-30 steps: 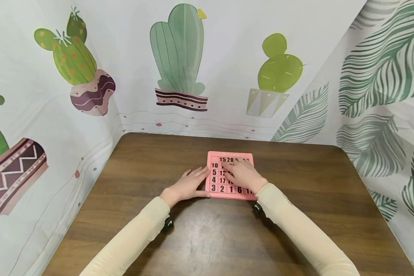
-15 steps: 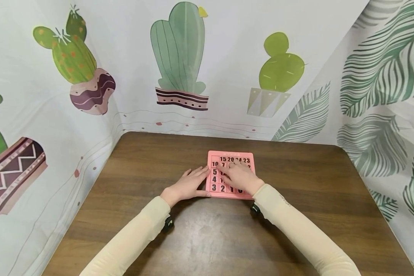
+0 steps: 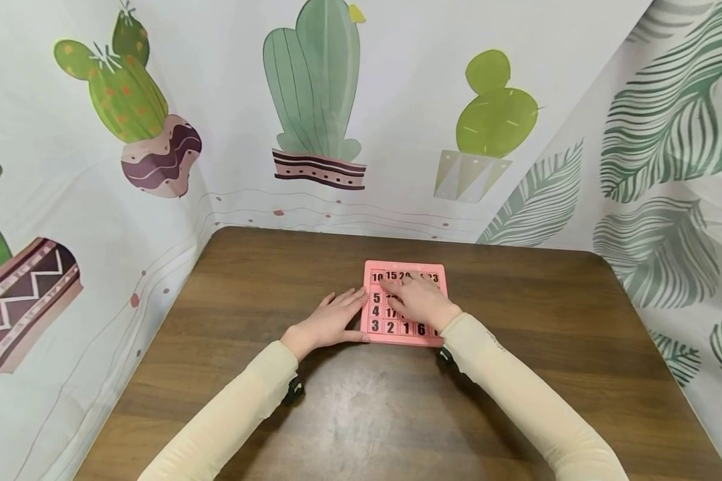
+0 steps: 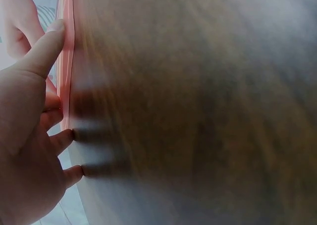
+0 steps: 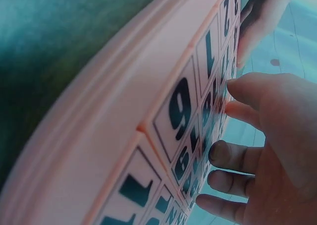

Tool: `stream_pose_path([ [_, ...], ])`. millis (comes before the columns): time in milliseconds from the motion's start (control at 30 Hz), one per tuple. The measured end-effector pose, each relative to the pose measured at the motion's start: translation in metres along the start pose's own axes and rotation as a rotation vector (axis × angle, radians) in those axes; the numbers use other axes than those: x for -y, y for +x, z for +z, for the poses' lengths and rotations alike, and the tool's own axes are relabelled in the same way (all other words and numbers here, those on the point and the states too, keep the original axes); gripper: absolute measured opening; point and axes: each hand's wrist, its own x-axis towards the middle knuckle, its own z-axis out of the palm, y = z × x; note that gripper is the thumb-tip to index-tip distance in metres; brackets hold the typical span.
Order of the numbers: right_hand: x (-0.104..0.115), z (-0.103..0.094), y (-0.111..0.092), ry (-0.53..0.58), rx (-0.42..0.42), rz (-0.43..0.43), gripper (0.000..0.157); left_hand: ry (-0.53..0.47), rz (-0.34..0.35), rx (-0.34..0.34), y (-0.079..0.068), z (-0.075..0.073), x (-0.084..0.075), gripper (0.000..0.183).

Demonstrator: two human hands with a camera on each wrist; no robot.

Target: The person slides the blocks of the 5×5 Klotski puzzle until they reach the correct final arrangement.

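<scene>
A pink sliding number puzzle (image 3: 404, 340) lies flat on the table, with black numbers on its square tiles. Its 10 tile (image 3: 378, 278) sits in the top left corner, above a bare pink slot partly covered by a finger. My right hand (image 3: 424, 302) reaches over the tiles, index fingertip just below the 10, hiding several tiles in the middle. In the right wrist view its loosely bent fingers (image 5: 233, 155) hover at the tile faces, beyond the 6 tile (image 5: 179, 108). Along the puzzle's left side my left hand (image 3: 325, 322) rests with extended fingers, thumb at the near left corner.
The brown wooden table (image 3: 361, 414) extends around the puzzle on every side. Behind it and at both sides hangs a white cloth (image 3: 397, 100) printed with cacti and leaves. Both forearms wear cream sleeves, with a dark device (image 3: 295, 387) under the left wrist.
The 10 tile has slid up from the second row into the top left corner, leaving the slot beneath it. My right index finger moved left onto that column, then up. My left hand stays put.
</scene>
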Motion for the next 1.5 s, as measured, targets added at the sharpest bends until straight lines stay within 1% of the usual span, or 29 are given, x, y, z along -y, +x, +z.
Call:
stream_pose_path([
  [133,-0.001,-0.003,0.001,0.004,-0.011,0.013,0.05,0.0,0.001,-0.004,0.0,-0.002,-0.002,0.093],
  [333,-0.001,-0.003,0.004,-0.031,-0.03,0.026,0.047,0.005,0.003,-0.007,0.0,-0.002,-0.003,0.093],
  [567,-0.002,-0.005,0.004,-0.005,-0.005,0.053,0.049,0.014,0.0,-0.008,0.001,0.0,-0.003,0.093],
  [833,0.0,-0.003,-0.005,0.02,0.021,0.017,0.051,0.008,0.002,-0.003,0.0,0.0,-0.002,0.093],
  [1133,0.013,-0.002,-0.027,-0.009,-0.025,-0.074,0.046,0.008,-0.009,-0.001,0.0,0.002,0.0,0.094],
  [1300,0.019,0.002,-0.035,-0.023,-0.039,-0.085,0.045,0.005,-0.016,0.0,0.0,0.002,0.0,0.094],
  [1500,0.021,0.005,-0.037,-0.034,-0.059,-0.084,0.045,0.002,-0.012,-0.002,0.001,0.003,0.0,0.093],
])
